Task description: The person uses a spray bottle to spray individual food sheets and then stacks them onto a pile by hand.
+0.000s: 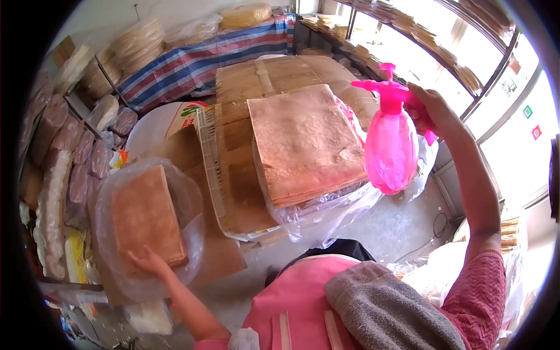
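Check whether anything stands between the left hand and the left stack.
Nothing visible does: the left hand lies at the near edge of the left stack, whose top is bare; the plastic spreads around the stack.

Left hand (149, 262) low, outstretched; right hand (429, 109) raised, curled.

Bright daylight fills a room with shelving on two sides.
A pale wall (111, 22) rises at the back above a tarpaulin (198, 63) striped blue, red and white. At right, a dark metal rack (494, 70) stands before glaring windows (441, 20); another rack (84, 119) lines the left. The floor (408, 226) is grey and smooth, darker in shadow.
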Demonstrator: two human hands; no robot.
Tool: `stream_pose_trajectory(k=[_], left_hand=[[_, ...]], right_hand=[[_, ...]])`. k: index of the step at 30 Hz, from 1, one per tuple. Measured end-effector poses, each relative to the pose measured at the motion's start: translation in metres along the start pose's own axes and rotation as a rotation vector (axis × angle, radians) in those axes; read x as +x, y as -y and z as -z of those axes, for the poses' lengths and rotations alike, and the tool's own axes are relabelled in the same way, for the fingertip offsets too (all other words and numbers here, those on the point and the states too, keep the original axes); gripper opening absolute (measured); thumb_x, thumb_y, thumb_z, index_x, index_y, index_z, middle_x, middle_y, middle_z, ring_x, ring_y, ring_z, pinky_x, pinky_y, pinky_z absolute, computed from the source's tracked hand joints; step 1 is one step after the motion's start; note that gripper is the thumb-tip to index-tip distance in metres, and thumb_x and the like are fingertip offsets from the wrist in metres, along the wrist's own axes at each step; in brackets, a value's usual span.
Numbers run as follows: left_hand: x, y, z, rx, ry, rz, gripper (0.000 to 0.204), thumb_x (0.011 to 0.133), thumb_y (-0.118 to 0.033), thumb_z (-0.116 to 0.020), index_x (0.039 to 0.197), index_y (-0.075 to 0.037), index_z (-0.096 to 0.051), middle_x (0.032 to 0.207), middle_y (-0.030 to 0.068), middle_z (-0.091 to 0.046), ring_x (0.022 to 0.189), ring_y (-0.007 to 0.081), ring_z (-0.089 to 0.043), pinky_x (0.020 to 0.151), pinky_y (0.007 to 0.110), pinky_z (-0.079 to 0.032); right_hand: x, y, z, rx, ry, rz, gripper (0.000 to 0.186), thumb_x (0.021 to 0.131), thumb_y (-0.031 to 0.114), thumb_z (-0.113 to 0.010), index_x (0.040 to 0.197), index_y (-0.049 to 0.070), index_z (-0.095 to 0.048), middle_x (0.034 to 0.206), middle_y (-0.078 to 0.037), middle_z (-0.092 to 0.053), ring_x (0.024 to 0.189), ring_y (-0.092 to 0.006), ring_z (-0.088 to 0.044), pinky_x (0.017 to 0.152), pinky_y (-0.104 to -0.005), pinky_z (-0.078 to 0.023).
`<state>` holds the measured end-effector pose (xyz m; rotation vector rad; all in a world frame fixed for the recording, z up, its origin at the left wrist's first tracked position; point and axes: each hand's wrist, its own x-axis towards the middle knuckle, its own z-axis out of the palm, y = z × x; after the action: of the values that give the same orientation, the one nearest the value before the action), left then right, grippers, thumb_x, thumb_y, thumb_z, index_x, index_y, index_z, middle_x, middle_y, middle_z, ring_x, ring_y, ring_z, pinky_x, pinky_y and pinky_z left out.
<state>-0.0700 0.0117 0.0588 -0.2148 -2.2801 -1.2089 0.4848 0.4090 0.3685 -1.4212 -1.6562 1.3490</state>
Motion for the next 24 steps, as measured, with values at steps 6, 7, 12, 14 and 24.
stream_pose_trajectory(k=[6,7,12,14,24], left_hand=[[-0.034,-0.032,0.028,0.016,0.033,0.117,0.054,0.08,-0.009,-0.062,0.13,-0.001,-0.042,0.135,0.0218,-0.039,0.123,0.0359,-0.04,0.102,0.04,-0.033],[-0.035,-0.014,0.03,0.051,0.013,0.099,0.053,0.08,-0.008,-0.061,0.13,-0.001,-0.042,0.135,0.0218,-0.039,0.123,0.0359,-0.04,0.102,0.04,-0.034],[-0.04,0.013,0.033,0.121,-0.003,0.021,0.052,0.08,-0.005,-0.056,0.131,-0.003,-0.041,0.138,0.0213,-0.036,0.125,0.0358,-0.037,0.103,0.04,-0.032],[-0.039,0.008,0.026,0.116,-0.025,-0.061,0.052,0.081,-0.006,-0.054,0.131,-0.003,-0.041,0.14,0.0201,-0.033,0.126,0.0357,-0.036,0.103,0.04,-0.031],[-0.112,-0.14,-0.034,-0.268,0.343,-0.284,0.053,0.08,0.0,-0.053,0.132,-0.004,-0.04,0.135,0.0163,-0.04,0.125,0.032,-0.038,0.104,0.039,-0.027]], right_hand=[[-0.011,-0.012,0.029,-0.167,-0.09,-0.127,0.047,0.093,0.045,-0.042,0.07,0.005,-0.054,0.051,-0.001,-0.048,0.036,-0.011,-0.044,0.033,-0.0264,-0.038],[-0.017,-0.016,0.035,-0.199,-0.064,-0.152,0.047,0.093,0.044,-0.042,0.07,0.005,-0.054,0.051,-0.001,-0.048,0.036,-0.0111,-0.045,0.032,-0.026,-0.038],[-0.04,-0.021,0.015,-0.37,0.125,-0.267,0.046,0.093,0.04,-0.047,0.075,0.0,-0.06,0.052,-0.004,-0.052,0.036,-0.0113,-0.048,0.033,-0.0243,-0.04],[-0.044,-0.013,-0.008,-0.302,0.251,-0.221,0.044,0.093,0.038,-0.05,0.076,-0.001,-0.06,0.053,-0.004,-0.053,0.037,-0.0102,-0.048,0.035,-0.024,-0.039],[-0.024,-0.025,-0.016,0.121,0.167,-0.151,0.044,0.092,0.041,-0.05,0.076,0.001,-0.057,0.052,-0.003,-0.049,0.036,-0.0115,-0.044,0.033,-0.0249,-0.035]])
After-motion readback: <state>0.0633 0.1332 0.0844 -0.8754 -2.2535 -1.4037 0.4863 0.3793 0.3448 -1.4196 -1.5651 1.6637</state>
